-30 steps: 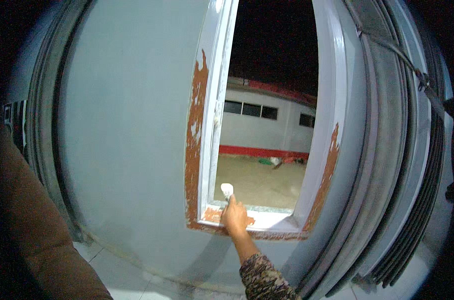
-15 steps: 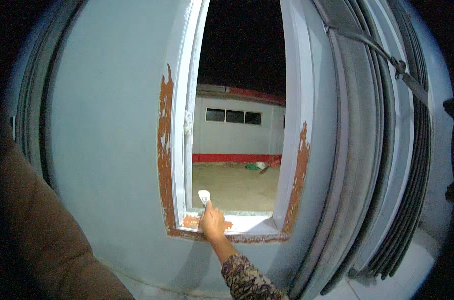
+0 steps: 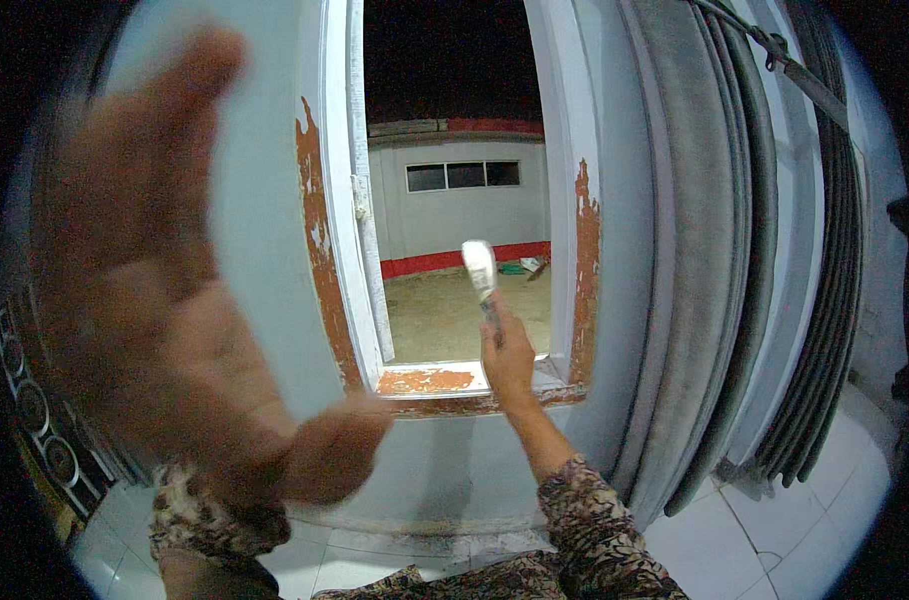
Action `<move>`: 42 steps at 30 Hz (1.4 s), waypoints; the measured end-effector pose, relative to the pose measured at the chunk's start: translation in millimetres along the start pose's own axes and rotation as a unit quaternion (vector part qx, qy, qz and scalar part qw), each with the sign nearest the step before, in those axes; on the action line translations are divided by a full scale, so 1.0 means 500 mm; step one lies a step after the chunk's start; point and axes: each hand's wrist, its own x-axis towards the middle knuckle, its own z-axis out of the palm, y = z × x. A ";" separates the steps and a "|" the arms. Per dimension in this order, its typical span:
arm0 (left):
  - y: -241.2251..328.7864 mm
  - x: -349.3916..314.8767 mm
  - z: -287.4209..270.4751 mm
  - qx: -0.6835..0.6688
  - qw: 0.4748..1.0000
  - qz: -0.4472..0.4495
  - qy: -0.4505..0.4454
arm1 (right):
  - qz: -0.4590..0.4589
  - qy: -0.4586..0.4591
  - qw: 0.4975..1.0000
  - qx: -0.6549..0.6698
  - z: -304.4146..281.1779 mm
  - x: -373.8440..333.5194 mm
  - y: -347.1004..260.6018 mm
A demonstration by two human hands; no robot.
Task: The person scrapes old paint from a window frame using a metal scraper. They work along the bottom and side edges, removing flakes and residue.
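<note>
My right hand (image 3: 509, 358) is closed around the dark handle of a small scraper-like tool (image 3: 480, 268), held upright before the window opening. Its pale, shiny end flares out and points up; it looks like a putty knife, though a brush cannot be ruled out. My left hand (image 3: 189, 310), large and blurred close in front of me, has thumb and fingers apart with nothing visible in it. Below the tool lies the white window sill (image 3: 372, 385) with an orange-brown patch (image 3: 424, 381). Ragged brown strips (image 3: 319, 235) edge the white window frame (image 3: 339, 200).
Pale blue-grey wall (image 3: 264, 230) surrounds the window. To the right hang long grey curtains (image 3: 664, 260), with a dark strap (image 3: 814, 90) across the top. Round-patterned panel (image 3: 34, 405) stands at the left. White floor tiles (image 3: 734, 530) lie below. Outside is a yard (image 3: 424, 325) with a low building.
My right hand has lifted the tool from near the sill, up and to the right. My left hand has come up into view, covering the left side. The view has tilted down.
</note>
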 end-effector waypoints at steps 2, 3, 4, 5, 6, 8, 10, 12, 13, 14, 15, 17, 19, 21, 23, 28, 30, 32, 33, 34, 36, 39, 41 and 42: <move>0.027 -0.030 0.105 -0.101 0.992 -0.051 -0.062 | -0.064 0.085 0.994 -0.010 -0.080 0.031 -0.009; 0.038 -0.048 0.158 -0.129 0.990 -0.029 -0.056 | -0.118 0.150 0.981 -0.048 -0.114 0.048 -0.010; 0.048 -0.069 0.212 -0.156 0.984 -0.048 -0.078 | -0.170 0.212 0.958 -0.086 -0.143 0.062 -0.010; 0.057 -0.095 0.263 -0.165 0.978 -0.075 -0.106 | -0.153 0.215 0.961 -0.083 -0.168 0.071 -0.007; 0.068 -0.124 0.313 -0.161 0.971 -0.107 -0.141 | -0.133 0.217 0.964 -0.082 -0.190 0.078 -0.003; 0.094 -0.196 0.400 -0.124 0.952 -0.168 -0.223 | -0.094 0.203 0.969 -0.106 -0.218 0.082 0.006; 0.115 -0.268 0.490 -0.115 0.927 -0.238 -0.266 | -0.055 0.172 0.971 -0.158 -0.236 0.082 0.017; 0.123 -0.326 0.576 -0.127 0.904 -0.307 -0.270 | -0.057 0.155 0.969 -0.184 -0.246 0.083 0.025; 0.123 -0.349 0.614 -0.129 0.895 -0.332 -0.270 | -0.030 0.130 0.970 -0.203 -0.249 0.085 0.028; 0.122 -0.368 0.647 -0.128 0.868 -0.374 -0.299 | -0.071 0.149 0.964 -0.210 -0.252 0.087 0.029; 0.118 -0.383 0.677 -0.147 0.892 -0.350 -0.247 | -0.084 0.152 0.959 -0.224 -0.254 0.088 0.030; 0.112 -0.403 0.718 -0.184 0.901 -0.336 -0.206 | -0.085 0.147 0.957 -0.235 -0.259 0.091 0.029; 0.110 -0.418 0.739 -0.330 0.842 -0.389 -0.177 | -0.065 0.130 0.962 -0.232 -0.261 0.090 0.025; 0.111 -0.427 0.746 -0.436 0.761 -0.454 -0.160 | -0.054 0.122 0.961 -0.242 -0.261 0.087 0.020; 0.112 -0.434 0.748 -0.481 0.700 -0.503 -0.160 | -0.045 0.115 0.961 -0.246 -0.259 0.086 0.011; 0.107 -0.454 0.760 -0.191 0.916 -0.294 -0.192 | -0.041 0.128 0.962 -0.239 -0.259 0.102 -0.022; 0.103 -0.466 0.767 0.027 0.962 -0.140 -0.231 | -0.005 0.103 0.965 -0.242 -0.264 0.103 -0.035; 0.095 -0.479 0.775 -0.110 0.951 -0.206 -0.202 | 0.004 0.090 0.966 -0.243 -0.271 0.100 -0.044; 0.093 -0.487 0.778 -0.157 0.935 -0.237 -0.212 | 0.009 0.083 0.965 -0.248 -0.274 0.099 -0.046; 0.089 -0.491 0.782 -0.202 0.916 -0.270 -0.220 | 0.043 0.060 0.961 -0.266 -0.279 0.094 -0.047; 0.082 -0.498 0.784 -0.214 0.881 -0.309 -0.287 | 0.023 0.066 0.963 -0.262 -0.285 0.091 -0.046; 0.080 -0.492 0.781 -0.105 0.911 -0.242 -0.317 | 0.016 0.061 0.965 -0.255 -0.289 0.086 -0.038; 0.084 -0.478 0.775 -0.257 0.862 -0.366 -0.237 | 0.004 0.064 0.968 -0.244 -0.288 0.086 -0.032; 0.088 -0.469 0.770 -0.317 0.823 -0.419 -0.214 | -0.004 0.067 0.969 -0.238 -0.286 0.089 -0.029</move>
